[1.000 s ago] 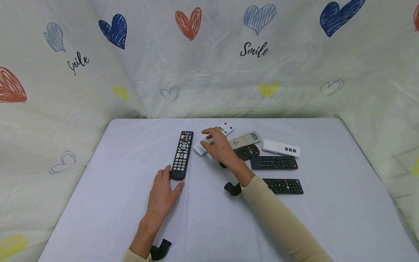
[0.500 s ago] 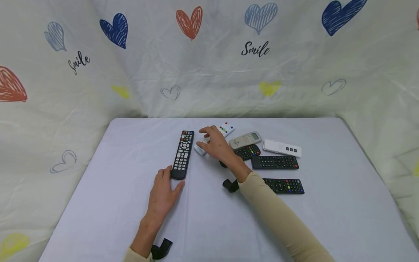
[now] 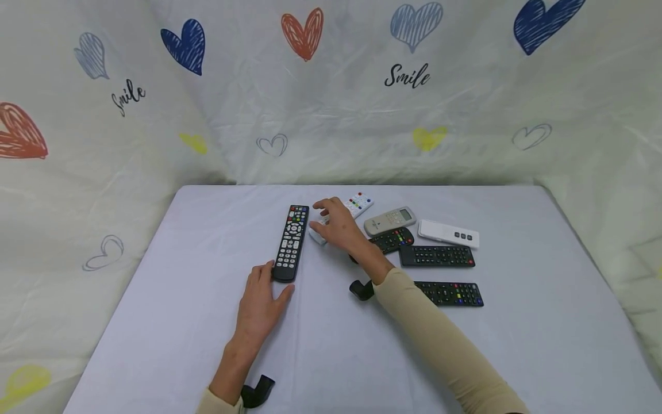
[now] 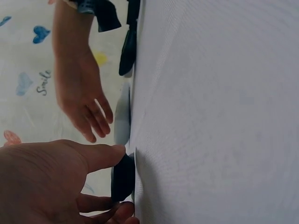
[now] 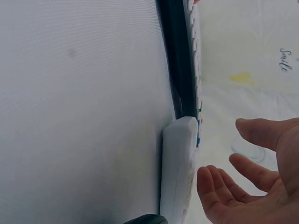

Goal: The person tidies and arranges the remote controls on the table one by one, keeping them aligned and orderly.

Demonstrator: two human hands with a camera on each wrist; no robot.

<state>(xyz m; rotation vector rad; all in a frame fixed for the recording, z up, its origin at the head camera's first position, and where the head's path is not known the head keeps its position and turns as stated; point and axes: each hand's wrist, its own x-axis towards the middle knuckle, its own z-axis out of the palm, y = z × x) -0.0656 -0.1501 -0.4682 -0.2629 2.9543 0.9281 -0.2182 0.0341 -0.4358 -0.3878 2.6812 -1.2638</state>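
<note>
A: Head view, left hand?

B: The left hand (image 3: 261, 302) lies flat on the table (image 3: 170, 310), fingers relaxed. Thumb and forefinger flank the near end of the long black remote (image 3: 292, 242). It grips nothing.

A: Right hand?

B: The right hand (image 3: 338, 225) hovers over the white remote (image 3: 355, 203), fingers loosely spread. Whether the fingertips touch it cannot be told here. The white remote lies just right of the long black remote's far end.

A: Other items?

B: A grey remote (image 3: 390, 219), a flat white remote (image 3: 449, 233) and three black remotes (image 3: 437, 256) lie in a cluster to the right. A cloth with hearts (image 3: 302, 34) hangs behind.

A: Left wrist view?

B: The left hand (image 4: 51, 182) has its thumb and a finger against the end of the long black remote (image 4: 123, 177), not curled round it. The right hand (image 4: 86, 105) shows beyond, fingers extended.

A: Right wrist view?

B: The right hand (image 5: 254, 182) is open, fingers apart from the white remote (image 5: 180, 168), holding nothing. The white remote's end is just beside the long black remote (image 5: 180, 60).
</note>
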